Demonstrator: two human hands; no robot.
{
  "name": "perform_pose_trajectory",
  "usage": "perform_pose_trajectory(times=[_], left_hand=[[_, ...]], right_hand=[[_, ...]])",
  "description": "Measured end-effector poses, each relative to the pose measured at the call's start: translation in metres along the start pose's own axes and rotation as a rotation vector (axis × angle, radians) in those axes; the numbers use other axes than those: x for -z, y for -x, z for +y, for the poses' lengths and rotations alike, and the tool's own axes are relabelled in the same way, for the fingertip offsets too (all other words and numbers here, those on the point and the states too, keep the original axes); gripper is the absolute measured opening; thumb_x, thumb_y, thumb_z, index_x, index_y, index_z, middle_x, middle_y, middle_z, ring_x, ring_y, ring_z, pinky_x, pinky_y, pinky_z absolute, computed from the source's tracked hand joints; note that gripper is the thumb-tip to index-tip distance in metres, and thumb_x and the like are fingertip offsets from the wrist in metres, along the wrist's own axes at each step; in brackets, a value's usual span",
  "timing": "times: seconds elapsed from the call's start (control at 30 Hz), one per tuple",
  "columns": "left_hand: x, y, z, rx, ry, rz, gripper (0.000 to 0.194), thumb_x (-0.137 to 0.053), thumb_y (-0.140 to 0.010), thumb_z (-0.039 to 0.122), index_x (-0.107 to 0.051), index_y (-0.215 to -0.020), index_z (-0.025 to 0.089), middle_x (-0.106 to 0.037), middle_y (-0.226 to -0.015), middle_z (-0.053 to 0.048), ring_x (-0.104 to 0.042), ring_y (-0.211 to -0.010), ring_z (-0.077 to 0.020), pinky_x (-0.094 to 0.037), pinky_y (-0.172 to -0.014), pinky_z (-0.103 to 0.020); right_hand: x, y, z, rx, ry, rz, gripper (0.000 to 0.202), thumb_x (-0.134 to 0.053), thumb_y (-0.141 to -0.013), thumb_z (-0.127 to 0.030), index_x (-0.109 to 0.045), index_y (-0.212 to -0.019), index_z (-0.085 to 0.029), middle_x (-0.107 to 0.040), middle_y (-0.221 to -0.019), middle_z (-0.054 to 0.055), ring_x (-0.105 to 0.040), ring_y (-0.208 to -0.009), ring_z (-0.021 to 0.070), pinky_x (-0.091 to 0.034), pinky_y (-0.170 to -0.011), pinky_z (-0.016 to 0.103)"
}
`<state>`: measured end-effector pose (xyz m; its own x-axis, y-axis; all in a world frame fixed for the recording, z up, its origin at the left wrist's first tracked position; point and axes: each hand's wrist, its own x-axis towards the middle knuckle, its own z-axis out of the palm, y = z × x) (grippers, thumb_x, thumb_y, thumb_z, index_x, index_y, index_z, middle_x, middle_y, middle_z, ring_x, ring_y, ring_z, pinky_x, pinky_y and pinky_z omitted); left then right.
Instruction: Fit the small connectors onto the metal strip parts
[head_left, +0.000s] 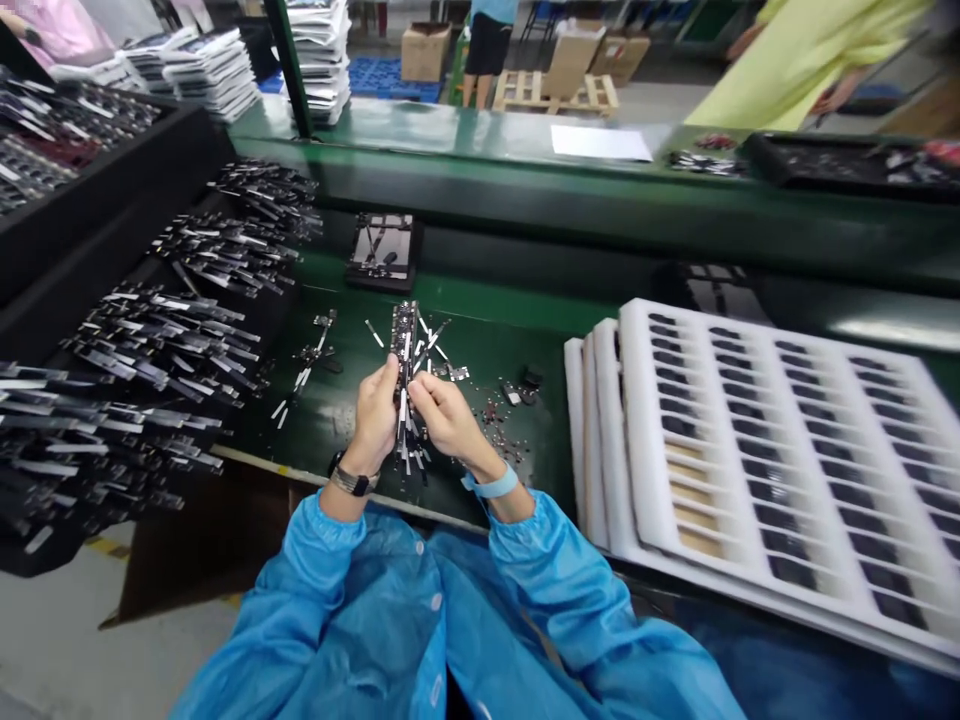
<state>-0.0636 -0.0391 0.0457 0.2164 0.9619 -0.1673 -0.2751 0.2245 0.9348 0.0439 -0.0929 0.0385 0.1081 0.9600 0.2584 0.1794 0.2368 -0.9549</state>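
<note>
My left hand (375, 412) is closed round the left side of a narrow bundle of dark circuit strips (405, 330), which points away from me above the green bench. From the right, my right hand (448, 412) pinches at the same bundle near its middle, thumb and fingers together. Pale and dark flex strips hang out below the hands. Loose strips (433, 342) lie just behind the bundle. Left of my hands is a small group of flex pieces (304, 372); small metal bits (499, 425) are scattered to the right.
Piles of flex strips (161, 340) fill the left side beside a black tray (112, 190). White foam trays (652, 430) with dark parts stand at the right. A black box (384, 250) sits behind my hands. People stand beyond the raised green shelf (465, 140).
</note>
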Motion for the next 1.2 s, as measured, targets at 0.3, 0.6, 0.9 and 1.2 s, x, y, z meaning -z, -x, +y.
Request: perform_pose_trajectory(times=[0.3, 0.6, 0.9, 1.2], left_hand=[[0.011, 0.001, 0.000, -0.165, -0.168, -0.017, 0.061, -0.068, -0.094, 0.072, -0.055, -0.069, 0.018, -0.050, -0.065, 0.002, -0.042, -0.063, -0.0113, -0.035, -0.057, -0.025], [0.008, 0.006, -0.002, -0.099, -0.213, 0.038, 0.074, -0.062, -0.086, 0.088, -0.047, -0.062, 0.020, -0.045, -0.060, 0.002, -0.039, -0.059, -0.0117, -0.032, -0.054, -0.026], [0.006, 0.012, -0.002, 0.031, -0.236, 0.096, 0.079, -0.049, -0.085, 0.095, -0.039, -0.054, 0.023, -0.041, -0.053, 0.001, -0.038, -0.054, -0.0123, -0.028, -0.049, -0.028], [0.012, 0.011, -0.007, -0.029, -0.183, 0.029, 0.079, -0.054, -0.081, 0.096, -0.047, -0.060, 0.020, -0.043, -0.057, 0.002, -0.037, -0.056, -0.0108, -0.029, -0.050, -0.026]], right_hand=[[0.003, -0.003, 0.005, -0.051, -0.092, -0.038, 0.060, -0.048, -0.105, -0.075, -0.039, -0.073, -0.025, -0.040, -0.068, -0.003, -0.037, -0.064, 0.0156, -0.031, -0.061, 0.033], [0.000, 0.001, -0.002, -0.027, -0.016, -0.042, 0.057, -0.044, -0.108, -0.072, -0.041, -0.075, -0.025, -0.044, -0.069, -0.002, -0.040, -0.065, 0.0161, -0.032, -0.062, 0.033], [-0.004, 0.004, 0.004, -0.034, -0.017, -0.045, 0.058, -0.044, -0.107, -0.073, -0.044, -0.075, -0.025, -0.044, -0.067, -0.003, -0.038, -0.062, 0.0155, -0.033, -0.062, 0.033], [-0.005, 0.001, 0.003, -0.022, 0.019, -0.038, 0.057, -0.045, -0.108, -0.071, -0.041, -0.074, -0.025, -0.041, -0.068, -0.003, -0.036, -0.062, 0.0152, -0.032, -0.063, 0.034]])
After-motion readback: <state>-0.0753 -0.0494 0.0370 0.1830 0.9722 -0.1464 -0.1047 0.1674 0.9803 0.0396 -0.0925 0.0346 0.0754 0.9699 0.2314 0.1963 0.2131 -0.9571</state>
